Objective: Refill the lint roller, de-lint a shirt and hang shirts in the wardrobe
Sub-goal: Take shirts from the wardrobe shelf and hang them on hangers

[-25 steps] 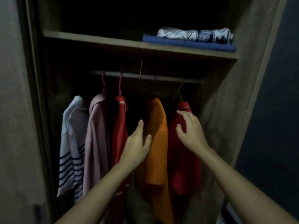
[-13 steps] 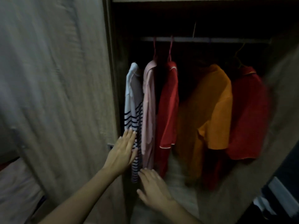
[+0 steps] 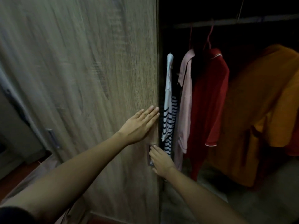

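The wooden wardrobe door [image 3: 84, 88] fills the left half of the view, its edge beside the open, dark interior. My left hand [image 3: 140, 125] lies flat on the door near that edge, fingers stretched out. Below it, my right hand [image 3: 159, 160] has its fingers curled into the recessed metal door handle [image 3: 149, 155]. Inside hang a white striped shirt [image 3: 169, 110], a pink shirt [image 3: 186, 101], a red shirt [image 3: 210, 101] and an orange shirt [image 3: 265, 113] from the rail [image 3: 234, 21].
A second door with its own metal handle [image 3: 54, 140] stands further left behind the first. The wardrobe floor [image 3: 242, 202] shows below the shirts. Pinkish cloth [image 3: 32, 175] lies low on the left under my arm.
Both hands left the hanging shirts and moved left to the door. My left hand went flat onto the door edge, my right hand took the handle. The view swung left and down.
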Motion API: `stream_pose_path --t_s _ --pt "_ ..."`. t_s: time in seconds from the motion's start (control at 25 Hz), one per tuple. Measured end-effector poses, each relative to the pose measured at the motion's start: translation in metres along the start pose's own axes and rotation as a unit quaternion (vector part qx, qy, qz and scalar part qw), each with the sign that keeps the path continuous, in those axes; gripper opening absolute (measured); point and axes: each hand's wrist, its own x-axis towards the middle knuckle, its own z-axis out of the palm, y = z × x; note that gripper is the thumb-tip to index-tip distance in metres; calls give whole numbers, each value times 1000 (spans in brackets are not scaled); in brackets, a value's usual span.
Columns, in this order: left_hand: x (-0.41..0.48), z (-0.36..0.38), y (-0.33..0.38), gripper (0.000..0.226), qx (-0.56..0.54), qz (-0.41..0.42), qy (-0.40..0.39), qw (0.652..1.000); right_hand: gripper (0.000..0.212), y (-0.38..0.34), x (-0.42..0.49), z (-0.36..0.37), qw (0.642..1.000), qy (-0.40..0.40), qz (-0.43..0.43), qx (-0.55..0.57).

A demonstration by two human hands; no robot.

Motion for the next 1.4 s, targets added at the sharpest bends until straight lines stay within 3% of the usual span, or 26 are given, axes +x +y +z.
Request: stream_pose_path --t_s 0.16,0.4,0.72,0.92,1.12,1.4 --pt "3 2 -3 54 4 23 33 999 48 1 5 -7 997 -4 -23 -74" --pt "36 -8 21 56 13 80 62 995 46 15 -28 11 997 -17 -4 -69" --pt "132 -36 114 55 -17 156 130 979 55 52 -142 69 990 -117 51 -62" --pt "191 -65 176 57 -27 161 92 982 59 84 -222 108 973 -191 112 -71" --pt "249 -79 235 55 -37 155 165 973 56 114 -287 143 962 -225 139 -60" --pt "307 -109 298 57 -21 178 129 975 53 148 -356 188 948 -264 173 -28"
